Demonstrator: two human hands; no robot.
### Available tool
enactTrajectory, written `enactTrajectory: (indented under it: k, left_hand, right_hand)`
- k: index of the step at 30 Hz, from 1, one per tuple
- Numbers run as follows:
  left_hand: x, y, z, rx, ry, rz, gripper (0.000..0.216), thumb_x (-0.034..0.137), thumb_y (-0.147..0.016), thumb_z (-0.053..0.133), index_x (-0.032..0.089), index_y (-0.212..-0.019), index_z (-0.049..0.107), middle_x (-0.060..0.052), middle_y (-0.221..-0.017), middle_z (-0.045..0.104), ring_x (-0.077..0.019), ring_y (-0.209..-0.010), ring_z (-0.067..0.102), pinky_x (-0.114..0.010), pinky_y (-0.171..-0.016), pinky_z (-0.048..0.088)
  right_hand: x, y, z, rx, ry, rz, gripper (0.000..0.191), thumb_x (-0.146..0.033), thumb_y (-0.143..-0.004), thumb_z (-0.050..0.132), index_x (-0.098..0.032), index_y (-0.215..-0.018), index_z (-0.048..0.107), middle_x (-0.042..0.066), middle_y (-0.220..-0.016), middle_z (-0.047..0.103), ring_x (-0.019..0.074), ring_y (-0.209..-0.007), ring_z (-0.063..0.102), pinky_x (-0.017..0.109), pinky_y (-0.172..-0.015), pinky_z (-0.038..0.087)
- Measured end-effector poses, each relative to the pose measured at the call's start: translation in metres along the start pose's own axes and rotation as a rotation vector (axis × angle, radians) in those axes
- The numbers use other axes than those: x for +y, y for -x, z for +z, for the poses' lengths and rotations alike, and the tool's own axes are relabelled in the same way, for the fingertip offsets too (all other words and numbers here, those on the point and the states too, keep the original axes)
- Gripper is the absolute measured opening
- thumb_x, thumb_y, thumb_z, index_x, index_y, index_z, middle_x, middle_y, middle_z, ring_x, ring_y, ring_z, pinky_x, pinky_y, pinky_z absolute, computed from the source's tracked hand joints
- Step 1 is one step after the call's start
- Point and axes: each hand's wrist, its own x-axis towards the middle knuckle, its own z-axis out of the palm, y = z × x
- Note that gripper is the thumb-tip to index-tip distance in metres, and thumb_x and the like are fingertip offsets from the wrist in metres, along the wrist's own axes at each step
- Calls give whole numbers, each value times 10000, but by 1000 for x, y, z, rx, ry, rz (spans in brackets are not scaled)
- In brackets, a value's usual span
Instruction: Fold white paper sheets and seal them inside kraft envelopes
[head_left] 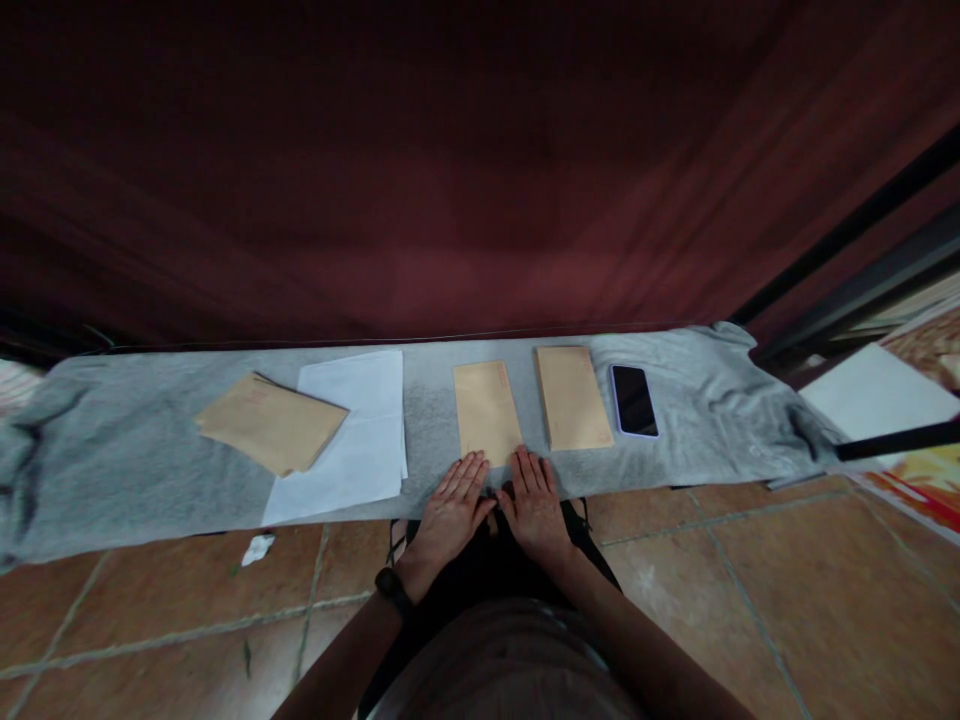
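My left hand [452, 505] and my right hand [535, 500] lie flat, fingers stretched out, side by side on the near edge of a grey cloth [150, 470] spread over a narrow surface. Both hold nothing. Their fingertips touch or nearly touch the near end of a brown envelope [486, 408] that lies flat just ahead. A second brown envelope [572, 396] lies to its right. A black band sits on my left wrist.
A dark phone [634, 400] lies right of the envelopes. To the left, a stack of brown envelopes [270, 422] overlaps white paper sheets [352, 440]. A dark red curtain hangs behind. A paper scrap [258, 548] lies on the tiled floor.
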Motion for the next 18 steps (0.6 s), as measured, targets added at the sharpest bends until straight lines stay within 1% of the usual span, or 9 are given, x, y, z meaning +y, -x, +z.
enactTrajectory:
  k: [4,8,10,13,15,18]
  left_hand:
    - [0,1,-1,8,21,-15,548,374,-1034,442,98,-1506,406,-150,-1556,445,-249,-1475,374,-454,-1200,390]
    - [6,-9,-4,10,42,-78,514,378,-1045,398,119,-1487,449,-143,-1530,486,-251,-1453,415,-461,-1199,390]
    - [9,-21,-4,-8,52,-103,505,375,-1052,369,123,-1479,463,-139,-1526,493,-244,-1452,418,-449,-1210,374]
    - [12,-47,-2,-49,54,-111,524,393,-1053,352,120,-1489,454,-135,-1559,449,-245,-1477,374,-446,-1231,334]
    - [11,-64,3,-71,52,-109,542,408,-1054,337,126,-1507,430,-130,-1582,414,-246,-1498,332,-462,-1243,300]
    - [6,-87,11,-102,51,-123,567,409,-1058,301,106,-1529,388,-137,-1605,372,-239,-1522,273,-462,-1257,254]
  right_hand:
    - [1,0,-5,-24,-1,-29,595,-375,-1019,453,-36,-1506,405,220,-1560,425,318,-1458,379,510,-1192,305]
    - [5,1,-8,-52,-5,-64,567,-367,-1012,474,-92,-1507,429,191,-1572,419,314,-1456,382,520,-1192,305]
    - [6,2,-8,-54,-6,-77,557,-367,-1007,485,-113,-1501,443,187,-1575,416,322,-1459,376,535,-1189,304]
    - [6,4,-4,-44,-5,-73,544,-362,-997,505,-91,-1468,481,204,-1556,438,331,-1454,379,542,-1192,298]
    - [6,4,-2,-38,-6,-65,532,-351,-991,514,-81,-1449,500,207,-1544,455,329,-1444,391,534,-1196,298]
    - [7,5,-1,-32,-7,-66,524,-330,-995,506,-95,-1463,485,192,-1543,459,314,-1437,398,523,-1196,304]
